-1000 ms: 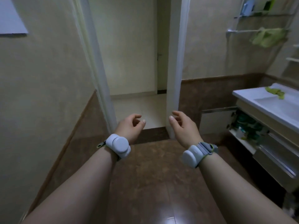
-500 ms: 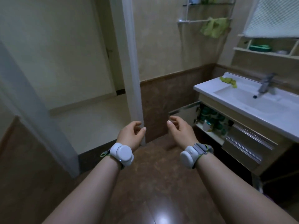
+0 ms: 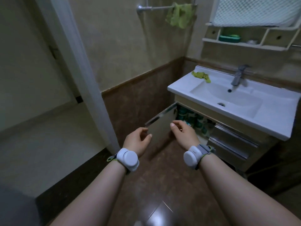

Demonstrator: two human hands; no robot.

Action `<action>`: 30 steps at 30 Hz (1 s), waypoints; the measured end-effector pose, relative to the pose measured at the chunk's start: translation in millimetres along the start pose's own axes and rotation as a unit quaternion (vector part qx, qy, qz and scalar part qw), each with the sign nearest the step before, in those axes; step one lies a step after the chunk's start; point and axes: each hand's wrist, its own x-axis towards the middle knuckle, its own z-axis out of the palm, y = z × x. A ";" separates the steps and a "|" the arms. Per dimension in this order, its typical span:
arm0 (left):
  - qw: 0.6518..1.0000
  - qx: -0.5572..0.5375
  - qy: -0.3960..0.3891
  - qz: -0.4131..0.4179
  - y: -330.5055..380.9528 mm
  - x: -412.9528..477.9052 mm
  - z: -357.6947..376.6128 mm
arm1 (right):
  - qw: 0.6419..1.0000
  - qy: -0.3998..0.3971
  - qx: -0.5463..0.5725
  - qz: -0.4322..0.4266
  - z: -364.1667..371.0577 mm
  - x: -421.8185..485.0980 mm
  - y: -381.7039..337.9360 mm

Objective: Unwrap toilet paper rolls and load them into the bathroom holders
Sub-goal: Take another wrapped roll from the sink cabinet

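Observation:
My left hand (image 3: pixel 137 141) and my right hand (image 3: pixel 184 134) are held out in front of me, both holding nothing, fingers loosely curled and apart. They hover before the vanity cabinet, whose left door (image 3: pixel 160 126) stands ajar. Inside the cabinet I see several green-and-white wrapped packages (image 3: pixel 193 119), partly hidden behind my right hand. No toilet paper holder is in view.
A white sink (image 3: pixel 244 111) with a faucet (image 3: pixel 238 75) and a green cloth (image 3: pixel 201 75) tops the vanity at the right, drawers (image 3: pixel 231 141) below. A white door frame (image 3: pixel 84 75) and open doorway are at the left. A towel rail and wall shelf (image 3: pixel 247 41) hang above.
My view has swung right, from the doorway to the sink vanity. Both hands stay raised, nothing in them, and now sit in front of the open cabinet door.

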 end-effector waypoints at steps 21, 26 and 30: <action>0.965 0.102 -0.243 0.003 -35.8 316.3 142.9 | 0.975 0.070 -0.021 0.212 -5.2 234.7 143.3; 0.954 0.124 -0.273 -0.025 -47.5 378.4 205.2 | 0.969 0.027 -0.022 0.244 1.2 305.2 203.0; 0.942 0.133 -0.306 -0.041 -74.4 415.2 253.3 | 0.969 0.002 -0.050 0.242 11.5 350.4 256.3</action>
